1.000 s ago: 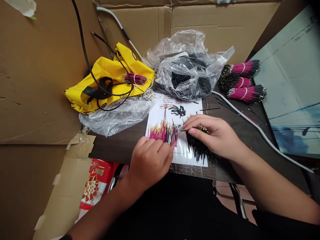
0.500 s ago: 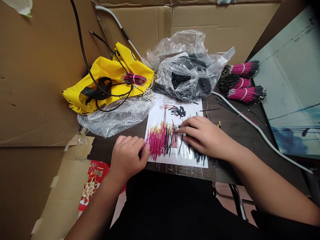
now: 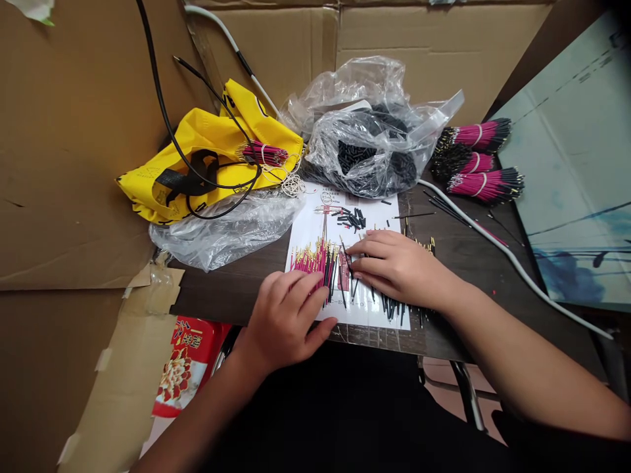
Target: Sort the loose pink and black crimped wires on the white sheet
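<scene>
On a white printed sheet (image 3: 298, 226) lies a row of thin wires with gold-coloured tips. Its left part is pink wires (image 3: 310, 256), with black wires (image 3: 328, 279) at the right side. My left hand (image 3: 288, 318) is over the lower end of this row, fingers apart and thumb stretched out, with nothing visible held. My right hand (image 3: 399, 266) lies low over more black wires (image 3: 392, 310), its fingers stretched to the left. Its fingertips touch a few loose black wires between the two groups; the thumb is hidden. Short black tube pieces (image 3: 351, 218) are scattered farther up the sheet.
A clear plastic bag (image 3: 374, 154) of black pieces stands behind the sheet. To its left are a yellow bag (image 3: 197, 141) and a black cable (image 3: 162, 112). Tied wire bundles (image 3: 486, 182) and a white cable (image 3: 493, 236) lie right. Cardboard (image 3: 276, 46) walls the back.
My left hand has moved right, from beside the pink wires to over their lower ends, and its curled fingers have opened. My right hand has barely shifted; black wires by its fingertips lie slightly differently.
</scene>
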Action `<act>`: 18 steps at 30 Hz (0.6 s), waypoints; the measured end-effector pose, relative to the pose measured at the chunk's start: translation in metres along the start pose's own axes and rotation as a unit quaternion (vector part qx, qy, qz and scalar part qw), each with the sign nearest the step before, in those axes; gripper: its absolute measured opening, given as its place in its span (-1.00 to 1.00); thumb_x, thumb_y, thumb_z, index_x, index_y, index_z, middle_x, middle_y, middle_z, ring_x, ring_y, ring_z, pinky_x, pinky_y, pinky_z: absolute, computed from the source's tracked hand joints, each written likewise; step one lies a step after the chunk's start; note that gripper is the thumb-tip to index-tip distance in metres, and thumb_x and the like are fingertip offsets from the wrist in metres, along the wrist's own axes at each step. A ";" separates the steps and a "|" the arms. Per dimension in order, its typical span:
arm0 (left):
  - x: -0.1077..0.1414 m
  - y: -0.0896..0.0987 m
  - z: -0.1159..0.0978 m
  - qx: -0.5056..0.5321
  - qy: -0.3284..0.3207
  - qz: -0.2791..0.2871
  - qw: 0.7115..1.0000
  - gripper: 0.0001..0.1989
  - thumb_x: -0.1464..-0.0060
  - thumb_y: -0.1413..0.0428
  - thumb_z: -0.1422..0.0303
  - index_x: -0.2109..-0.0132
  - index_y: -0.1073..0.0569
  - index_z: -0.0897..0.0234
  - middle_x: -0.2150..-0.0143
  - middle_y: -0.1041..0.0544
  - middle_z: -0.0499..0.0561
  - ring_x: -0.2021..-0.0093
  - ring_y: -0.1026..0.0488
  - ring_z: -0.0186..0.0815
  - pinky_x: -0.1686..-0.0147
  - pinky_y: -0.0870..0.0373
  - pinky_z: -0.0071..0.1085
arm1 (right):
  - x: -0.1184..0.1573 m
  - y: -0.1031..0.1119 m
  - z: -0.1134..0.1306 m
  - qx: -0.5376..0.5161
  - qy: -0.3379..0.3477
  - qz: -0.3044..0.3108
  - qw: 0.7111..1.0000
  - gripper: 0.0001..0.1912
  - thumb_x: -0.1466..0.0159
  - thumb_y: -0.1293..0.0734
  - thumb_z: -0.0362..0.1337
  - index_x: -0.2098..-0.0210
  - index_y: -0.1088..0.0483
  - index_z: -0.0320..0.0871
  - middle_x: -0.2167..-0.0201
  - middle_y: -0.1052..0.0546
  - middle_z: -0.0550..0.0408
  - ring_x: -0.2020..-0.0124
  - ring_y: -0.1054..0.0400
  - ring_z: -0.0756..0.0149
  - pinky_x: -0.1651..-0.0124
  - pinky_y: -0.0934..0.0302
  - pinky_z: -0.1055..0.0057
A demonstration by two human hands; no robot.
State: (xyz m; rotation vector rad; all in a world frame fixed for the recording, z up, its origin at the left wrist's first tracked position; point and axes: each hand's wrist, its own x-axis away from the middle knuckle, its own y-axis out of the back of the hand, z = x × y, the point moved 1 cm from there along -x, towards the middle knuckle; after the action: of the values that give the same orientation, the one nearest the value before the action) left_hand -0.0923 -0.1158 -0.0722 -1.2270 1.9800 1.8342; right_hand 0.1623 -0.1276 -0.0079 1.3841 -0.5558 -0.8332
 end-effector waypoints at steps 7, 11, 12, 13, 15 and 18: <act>-0.006 -0.006 -0.009 0.007 -0.020 0.061 0.998 -0.49 -0.22 -0.13 0.10 -0.21 -0.45 0.27 -0.22 -0.49 0.10 -0.18 -0.36 -0.01 -0.18 -0.20 0.02 | 0.000 -0.007 -0.003 -0.001 -0.037 -0.035 0.999 -0.69 -0.40 -0.23 -0.30 -0.06 -0.49 -0.18 -0.03 -0.51 -0.09 -0.02 -0.35 0.09 -0.10 -0.26 0.09; -0.008 -0.007 -0.010 0.012 -0.024 0.099 0.995 -0.47 -0.27 -0.07 0.07 -0.25 -0.40 0.27 -0.24 -0.48 0.02 -0.26 -0.30 -0.02 -0.26 -0.10 0.06 | -0.001 -0.008 -0.003 0.001 -0.031 -0.022 0.999 -0.70 -0.39 -0.24 -0.31 -0.06 -0.48 -0.19 -0.08 -0.50 -0.06 -0.07 -0.34 0.09 -0.21 -0.18 0.04; -0.008 -0.008 -0.010 0.014 -0.024 0.105 0.994 -0.46 -0.28 -0.05 0.05 -0.26 -0.40 0.26 -0.25 -0.48 0.01 -0.28 -0.28 -0.02 -0.27 -0.08 0.08 | -0.001 -0.008 -0.003 0.002 -0.029 -0.018 0.999 -0.71 -0.39 -0.24 -0.31 -0.04 -0.49 -0.18 -0.08 -0.50 -0.05 -0.08 -0.34 0.09 -0.23 -0.16 0.03; -0.009 -0.008 -0.010 0.016 -0.025 0.112 0.993 -0.46 -0.28 -0.04 0.04 -0.26 -0.40 0.26 -0.26 -0.47 0.00 -0.29 -0.27 -0.02 -0.28 -0.06 0.09 | 0.000 -0.006 -0.004 0.005 -0.031 -0.014 0.999 -0.73 -0.39 -0.23 -0.32 0.00 -0.49 -0.18 -0.08 -0.51 -0.04 -0.08 -0.34 0.09 -0.25 -0.15 0.03; -0.009 -0.008 -0.011 0.019 -0.030 0.125 0.992 -0.44 -0.28 -0.02 0.00 -0.27 -0.39 0.23 -0.29 -0.43 -0.02 -0.32 -0.24 -0.01 -0.29 -0.03 0.11 | 0.002 -0.002 -0.006 0.013 -0.046 -0.017 0.999 -0.77 -0.37 -0.23 -0.34 0.09 -0.50 -0.16 -0.06 -0.51 -0.03 -0.08 -0.35 0.08 -0.23 -0.17 0.02; -0.008 -0.007 -0.010 0.016 -0.037 0.125 0.991 -0.40 -0.27 -0.02 -0.04 -0.29 -0.36 0.21 -0.33 -0.38 -0.01 -0.32 -0.22 0.00 -0.29 -0.02 0.13 | 0.010 0.008 -0.017 0.018 -0.090 -0.064 0.994 -0.75 -0.33 -0.23 -0.40 0.07 -0.49 -0.14 -0.03 -0.53 -0.04 -0.06 -0.37 0.08 -0.17 -0.23 0.04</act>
State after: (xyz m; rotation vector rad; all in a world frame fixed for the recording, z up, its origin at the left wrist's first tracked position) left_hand -0.0782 -0.1206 -0.0704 -0.9232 2.1965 1.9181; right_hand 0.1824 -0.1251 -0.0039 1.3969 -0.6272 -1.0636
